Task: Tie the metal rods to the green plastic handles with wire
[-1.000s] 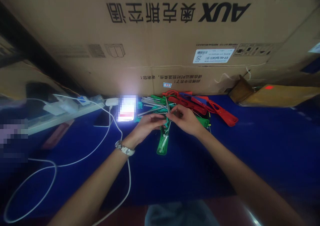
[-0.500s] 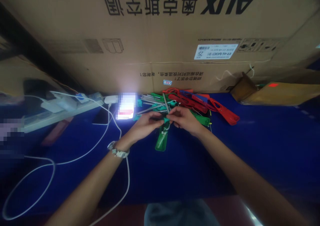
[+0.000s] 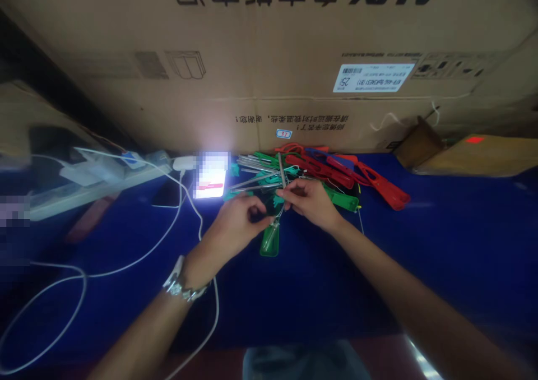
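My right hand (image 3: 313,200) pinches a thin metal rod (image 3: 281,167) that stands up from the fingertips, with a teal piece (image 3: 278,200) at its lower end. My left hand (image 3: 237,220), wearing a metal-banded watch, has thumb and finger curled together at a thin white string below that piece. A green plastic case (image 3: 269,245), narrow and trough-shaped, lies just under the hands with the string at its top end. Behind the hands is a heap of similar metal rods (image 3: 252,164) with teal ends. Another green case (image 3: 345,200) rests beside my right hand.
Red plastic cases (image 3: 321,171) lie right of the rods. A lit phone (image 3: 210,178) leans at the left, near a white power strip (image 3: 105,184) and looping cable (image 3: 216,307). A large cardboard box (image 3: 252,83) walls off the back of the blue table (image 3: 319,296).
My left hand has left the teal piece and moved down and toward me, to the string. My right hand keeps the rod. The view has tilted slightly downward.
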The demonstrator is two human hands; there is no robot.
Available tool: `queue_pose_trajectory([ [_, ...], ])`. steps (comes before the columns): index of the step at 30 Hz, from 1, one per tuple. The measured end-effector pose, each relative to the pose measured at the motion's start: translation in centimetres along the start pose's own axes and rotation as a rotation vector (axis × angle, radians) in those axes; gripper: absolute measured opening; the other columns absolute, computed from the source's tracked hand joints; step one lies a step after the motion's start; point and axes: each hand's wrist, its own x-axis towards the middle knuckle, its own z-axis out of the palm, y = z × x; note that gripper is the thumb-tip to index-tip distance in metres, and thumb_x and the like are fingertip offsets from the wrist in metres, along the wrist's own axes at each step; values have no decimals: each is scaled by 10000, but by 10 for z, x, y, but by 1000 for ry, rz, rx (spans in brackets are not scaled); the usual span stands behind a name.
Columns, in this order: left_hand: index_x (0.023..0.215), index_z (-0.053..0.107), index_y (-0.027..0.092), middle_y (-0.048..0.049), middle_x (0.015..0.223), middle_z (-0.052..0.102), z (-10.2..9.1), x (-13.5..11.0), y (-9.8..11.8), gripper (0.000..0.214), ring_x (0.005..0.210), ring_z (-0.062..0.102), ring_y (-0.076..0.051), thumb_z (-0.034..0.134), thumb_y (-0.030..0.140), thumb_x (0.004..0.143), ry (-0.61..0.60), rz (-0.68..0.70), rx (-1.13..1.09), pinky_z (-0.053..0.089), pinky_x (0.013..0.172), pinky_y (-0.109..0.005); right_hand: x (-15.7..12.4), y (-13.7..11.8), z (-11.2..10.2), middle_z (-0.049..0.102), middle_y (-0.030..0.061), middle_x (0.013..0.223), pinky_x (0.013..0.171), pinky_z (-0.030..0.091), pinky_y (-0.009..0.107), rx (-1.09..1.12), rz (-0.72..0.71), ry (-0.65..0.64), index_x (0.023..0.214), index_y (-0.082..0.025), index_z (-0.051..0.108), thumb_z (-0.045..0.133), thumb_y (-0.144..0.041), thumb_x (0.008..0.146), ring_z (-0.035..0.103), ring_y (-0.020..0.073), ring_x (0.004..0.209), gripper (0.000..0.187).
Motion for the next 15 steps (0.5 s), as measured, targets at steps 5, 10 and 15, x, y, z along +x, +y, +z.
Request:
queue_pose_trajectory([
  [5, 760, 747, 184, -21, 791, 627, 10, -1, -4, 102, 634, 561, -144, 794, 273, 745, 9, -40, -17, 419, 604, -301, 3, 0, 2, 650, -15, 590, 440, 312, 220, -179, -46, -25, 753, -166, 667, 753, -524, 774, 430, 64, 443, 370],
  [10, 741, 744, 184, -24, 767, 632, 16, -2, -6, 80, 636, 572, -154, 759, 262, 744, 18, -47, -44, 433, 611, -311, 7, -5, -2, 661, -9, 590, 494, 354, 220, -341, -16, -76, 712, -156, 692, 693, -361, 840, 496, 81, 488, 241],
  [15, 724, 719, 179, -28, 770, 652, 25, -4, -6, 74, 643, 582, -159, 747, 244, 702, 55, -78, -82, 453, 624, -316, 11, -17, -5, 649, -13, 573, 439, 336, 209, -391, 153, -118, 703, -142, 688, 664, -281, 853, 440, 59, 421, 205],
])
